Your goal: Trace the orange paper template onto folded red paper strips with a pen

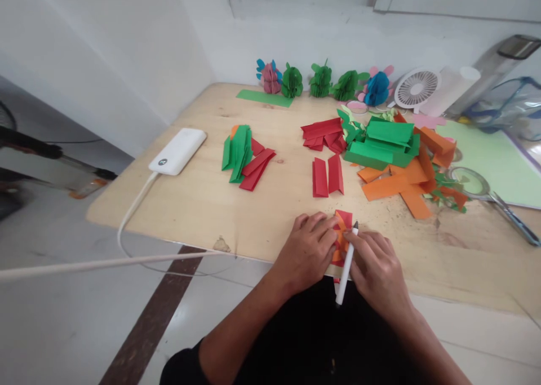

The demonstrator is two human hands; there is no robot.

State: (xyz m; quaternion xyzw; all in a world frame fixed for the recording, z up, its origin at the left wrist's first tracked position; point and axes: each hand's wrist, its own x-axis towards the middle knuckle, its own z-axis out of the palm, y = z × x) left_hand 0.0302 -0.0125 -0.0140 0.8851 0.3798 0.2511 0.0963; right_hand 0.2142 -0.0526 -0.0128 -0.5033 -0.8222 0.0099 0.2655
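My left hand (310,247) presses its bent fingertips on an orange paper piece (340,233), holding it flat. That piece lies over red paper (345,218) at the table's front edge. My right hand (378,261) grips a white marker (345,272) between thumb and fingers. The marker's dark tip points away from me, above the papers, and its other end hangs over my lap. My right thumb sits close to the orange piece; whether it touches is hard to tell. Just beyond my hands stand two folded red paper strips (328,176).
Green and red folded strips (239,154) lie left, near a white power bank (177,151) with a cable. Green folded paper (386,142) and orange strips (401,182) pile up right, beside tape (470,182) and scissors (513,218). Paper ornaments (321,80) and a fan (417,89) stand behind.
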